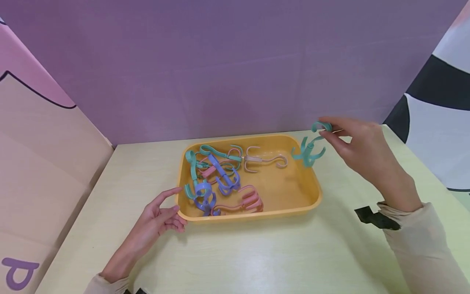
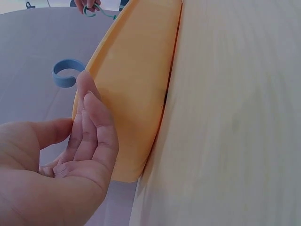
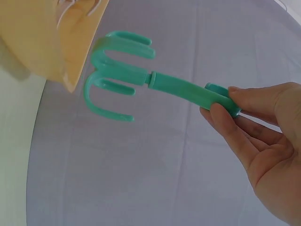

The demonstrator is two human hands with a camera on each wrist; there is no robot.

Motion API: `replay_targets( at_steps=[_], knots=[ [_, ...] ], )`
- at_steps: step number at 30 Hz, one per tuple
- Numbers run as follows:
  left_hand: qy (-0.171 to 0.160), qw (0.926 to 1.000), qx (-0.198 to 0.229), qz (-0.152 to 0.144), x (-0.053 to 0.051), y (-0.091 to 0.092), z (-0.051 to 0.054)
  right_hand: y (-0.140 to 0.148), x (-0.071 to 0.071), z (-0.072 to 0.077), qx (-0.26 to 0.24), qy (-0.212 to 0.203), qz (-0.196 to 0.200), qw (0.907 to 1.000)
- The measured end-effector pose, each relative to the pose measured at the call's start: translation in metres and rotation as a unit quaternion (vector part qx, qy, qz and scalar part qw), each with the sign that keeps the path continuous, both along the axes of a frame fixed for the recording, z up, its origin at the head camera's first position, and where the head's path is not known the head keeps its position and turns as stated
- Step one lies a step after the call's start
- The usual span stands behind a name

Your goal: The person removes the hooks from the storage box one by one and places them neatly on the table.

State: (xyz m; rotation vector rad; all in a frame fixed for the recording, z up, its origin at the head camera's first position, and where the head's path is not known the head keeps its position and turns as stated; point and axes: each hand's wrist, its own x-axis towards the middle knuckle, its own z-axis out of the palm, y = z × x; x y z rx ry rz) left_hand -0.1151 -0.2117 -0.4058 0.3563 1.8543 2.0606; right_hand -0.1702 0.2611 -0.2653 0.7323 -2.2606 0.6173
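Note:
My right hand (image 1: 361, 149) pinches a green rotating hanger hook (image 3: 183, 90) by its curled top. The prongs hang down over the right rim of a yellow tray (image 1: 293, 196), and the right wrist view shows several of them curving up around a short stem. At the tray's left front corner, my left hand (image 1: 156, 222) holds the rim between thumb and fingers. Inside the tray, mostly toward its left half, lie more hooks: a purple hook (image 1: 219, 167), a pink hook (image 1: 251, 200), a pale pink hook (image 1: 255, 159) and a green hook (image 1: 192, 163), some overlapping.
The tray stands on a pale wood-grain table (image 1: 235, 253), near its back edge. Behind it rises a purple backdrop (image 1: 220, 73). Printed panels (image 1: 33, 155) flank the table on both sides. A curled blue-purple hook end (image 2: 66, 73) shows above the rim in the left wrist view.

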Motion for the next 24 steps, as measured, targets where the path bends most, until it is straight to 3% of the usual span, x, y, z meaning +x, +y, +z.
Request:
replay_targets(
  at_steps=[16,24],
  knots=[
    [-0.001,1.0000,-0.004,0.005,-0.001,0.001,-0.002,0.021,-0.009,-0.006,-0.008,-0.005,-0.075,0.9971],
    [0.000,1.0000,0.001,0.004,-0.001,0.000,-0.002,0.029,-0.019,-0.010,-0.020,-0.049,-0.105,0.9930]
  ],
)
